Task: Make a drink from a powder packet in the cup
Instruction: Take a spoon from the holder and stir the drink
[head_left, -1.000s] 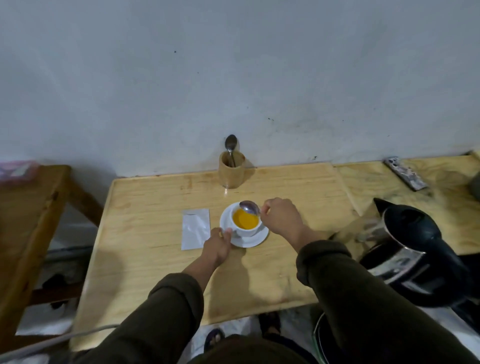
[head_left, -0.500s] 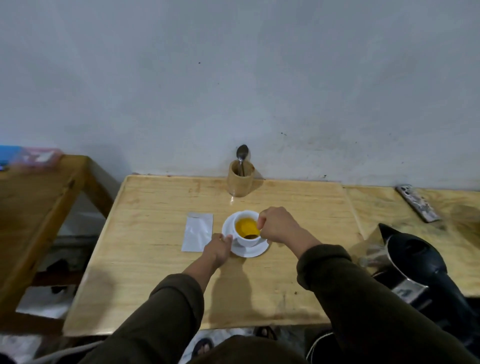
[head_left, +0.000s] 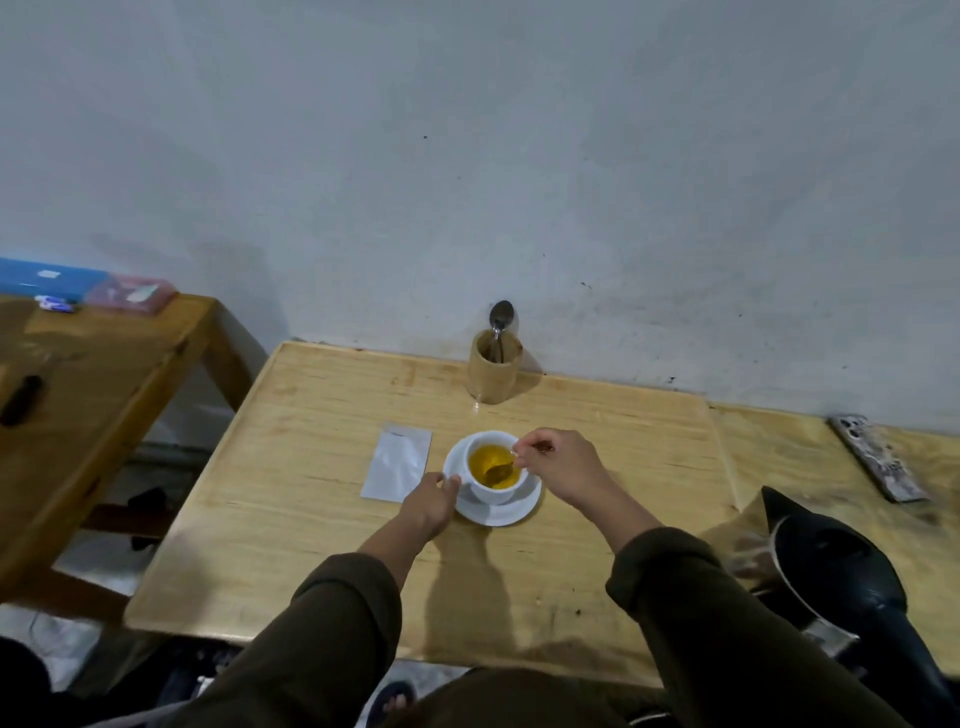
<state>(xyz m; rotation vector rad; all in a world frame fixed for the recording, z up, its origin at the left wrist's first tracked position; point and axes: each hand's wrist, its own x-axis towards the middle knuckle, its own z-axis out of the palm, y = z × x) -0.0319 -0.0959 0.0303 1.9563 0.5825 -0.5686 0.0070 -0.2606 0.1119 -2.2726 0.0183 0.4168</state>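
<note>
A white cup full of yellow-orange drink stands on a white saucer in the middle of the wooden table. My right hand pinches a spoon by its handle, and the bowl of the spoon is dipped in the drink. My left hand grips the saucer's left rim. A silver powder packet lies flat on the table just left of the saucer.
A wooden holder with a second spoon stands at the back by the wall. A black and steel kettle sits at the right front. A phone lies at the far right. Another wooden table stands to the left.
The spoon has gone from above the cup's rim down into the drink. My left hand has stayed on the saucer. The camera has tilted, so the table sits lower in view.
</note>
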